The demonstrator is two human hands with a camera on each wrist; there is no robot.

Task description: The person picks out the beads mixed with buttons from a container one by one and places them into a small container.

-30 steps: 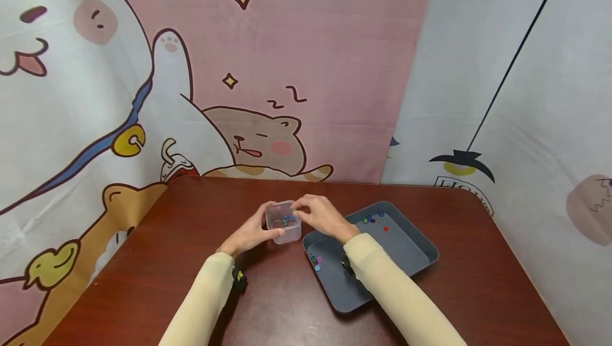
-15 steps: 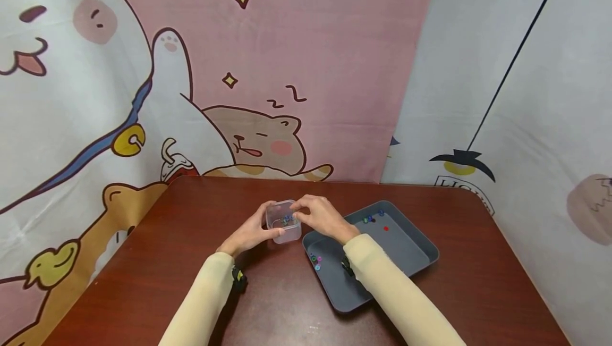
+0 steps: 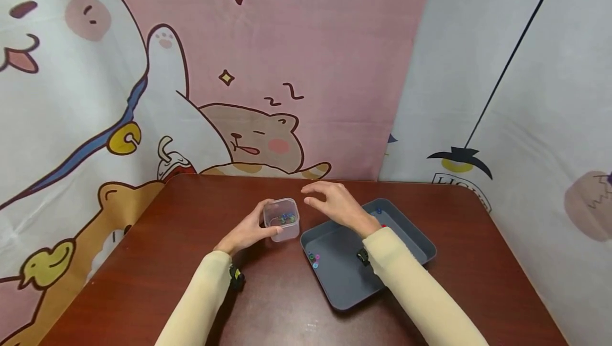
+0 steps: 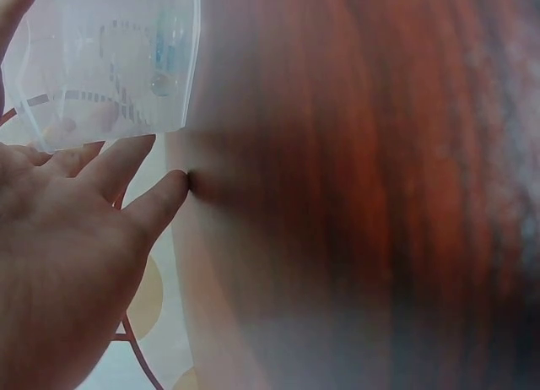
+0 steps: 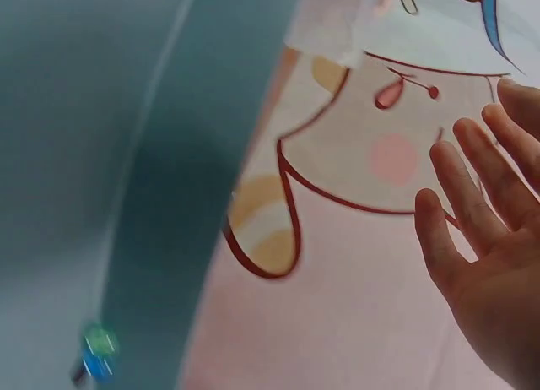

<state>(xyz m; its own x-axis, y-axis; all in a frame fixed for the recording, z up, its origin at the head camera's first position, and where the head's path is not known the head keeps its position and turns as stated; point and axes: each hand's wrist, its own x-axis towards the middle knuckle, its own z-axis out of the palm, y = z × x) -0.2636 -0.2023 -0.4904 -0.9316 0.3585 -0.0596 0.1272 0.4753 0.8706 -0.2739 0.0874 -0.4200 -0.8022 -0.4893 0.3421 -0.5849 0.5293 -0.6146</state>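
My left hand grips a small clear plastic container between thumb and fingers, over the table's middle. Several small blue and green beads lie inside it. To the right of the container, my right hand hovers above the far left side of a grey tray. Its fingers are relaxed and apart, and nothing shows in them in the right wrist view. In the tray's left corner sit several small coloured beads. A blue bead lies near its far corner; my right forearm hides part of the tray.
The brown wooden table carries the tray and container. Behind it hangs a cartoon-printed cloth. The right wrist view shows a green bead beside the tray's wall.
My right hand has lifted away from the container's rim and moved right, its fingers spreading. The left hand still holds the container in nearly the same place.
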